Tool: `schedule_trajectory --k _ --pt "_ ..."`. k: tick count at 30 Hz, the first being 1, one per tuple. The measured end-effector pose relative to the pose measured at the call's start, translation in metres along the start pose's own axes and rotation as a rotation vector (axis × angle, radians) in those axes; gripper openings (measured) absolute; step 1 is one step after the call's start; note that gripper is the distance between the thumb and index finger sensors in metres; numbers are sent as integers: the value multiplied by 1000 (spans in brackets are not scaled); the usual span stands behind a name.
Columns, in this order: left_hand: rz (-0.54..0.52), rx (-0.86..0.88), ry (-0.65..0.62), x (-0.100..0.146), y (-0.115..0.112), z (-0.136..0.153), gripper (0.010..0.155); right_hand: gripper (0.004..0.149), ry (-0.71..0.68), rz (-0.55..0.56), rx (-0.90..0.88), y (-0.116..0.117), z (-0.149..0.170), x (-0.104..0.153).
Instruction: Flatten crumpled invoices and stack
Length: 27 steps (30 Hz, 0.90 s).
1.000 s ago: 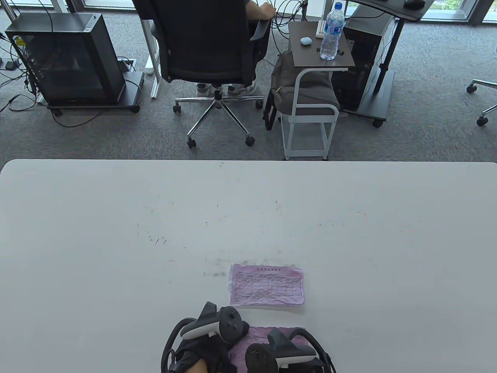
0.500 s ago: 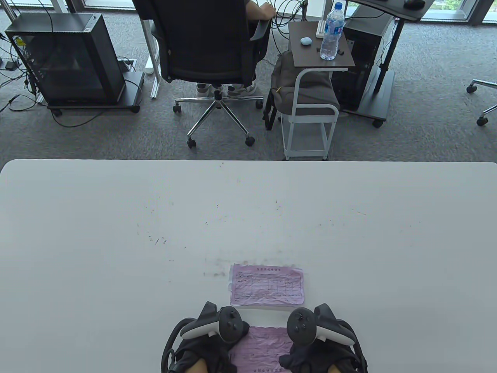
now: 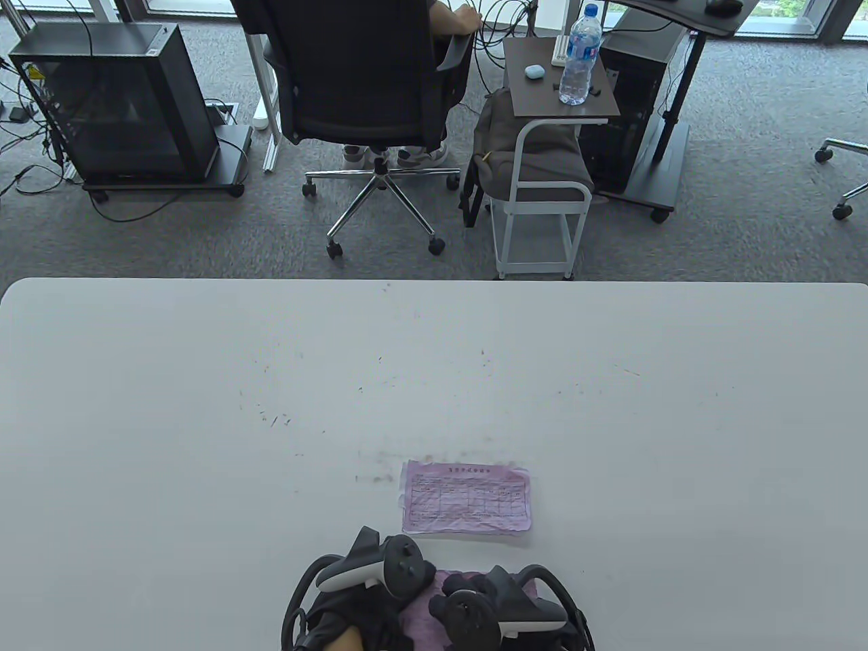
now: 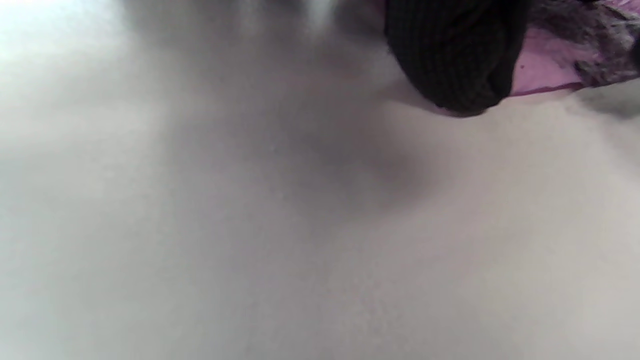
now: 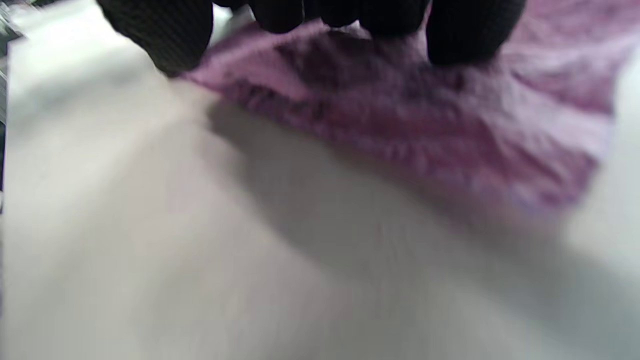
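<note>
A flattened pink invoice (image 3: 466, 498) lies printed side up on the white table (image 3: 203, 407) near the front edge. A second, wrinkled pink invoice (image 3: 419, 618) lies just in front of it, mostly covered by my hands. My left hand (image 3: 369, 586) rests on its left edge; in the left wrist view one gloved finger (image 4: 450, 55) sits at the paper's edge (image 4: 545, 65). My right hand (image 3: 491, 607) presses on the paper's middle; in the right wrist view its fingertips (image 5: 390, 15) lie in a row on the wrinkled sheet (image 5: 425, 125).
Beyond the table's far edge stand an office chair (image 3: 366, 81) with a person in it, a small side table (image 3: 563, 88) with a water bottle (image 3: 578, 57), and a black cabinet (image 3: 115, 102). All are off the table.
My right hand slid right across the wrinkled invoice, uncovering its middle, then came back left over it. My left hand has stayed on the left edge. The flattened invoice has not moved.
</note>
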<state>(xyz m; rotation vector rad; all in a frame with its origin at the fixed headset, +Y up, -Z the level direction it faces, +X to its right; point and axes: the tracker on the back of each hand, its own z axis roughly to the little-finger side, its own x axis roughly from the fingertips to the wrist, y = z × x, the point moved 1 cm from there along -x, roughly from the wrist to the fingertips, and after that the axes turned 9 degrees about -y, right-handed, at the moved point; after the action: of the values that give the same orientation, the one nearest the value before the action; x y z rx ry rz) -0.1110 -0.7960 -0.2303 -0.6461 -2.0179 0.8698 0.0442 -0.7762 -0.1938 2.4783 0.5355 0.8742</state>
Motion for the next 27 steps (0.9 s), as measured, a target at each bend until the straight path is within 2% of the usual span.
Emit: schedule_trajectory --k 2,6,12,18,21,23,24,27 --pt "-1 -1 2 0 0 0 93 66 23 18 -21 -1 6 2" --pt "-4 -1 3 0 0 -1 93 63 172 13 -53 -3 19 7" --pt "-9 -4 7 0 0 -1 93 51 356 113 -28 -13 32 18" --pt "-9 -3 8 0 0 -2 93 44 551 106 -46 -13 50 33" --pt "-10 -3 7 0 -1 -1 93 49 546 118 -64 -13 54 39" --pt "-13 0 4 0 -1 -1 93 53 513 210 -21 -18 54 46" --pt "-14 1 3 0 -1 -1 93 55 475 245 -18 -20 53 48" --pt "-11 1 4 0 -1 -1 93 57 214 333 -85 -23 35 43"
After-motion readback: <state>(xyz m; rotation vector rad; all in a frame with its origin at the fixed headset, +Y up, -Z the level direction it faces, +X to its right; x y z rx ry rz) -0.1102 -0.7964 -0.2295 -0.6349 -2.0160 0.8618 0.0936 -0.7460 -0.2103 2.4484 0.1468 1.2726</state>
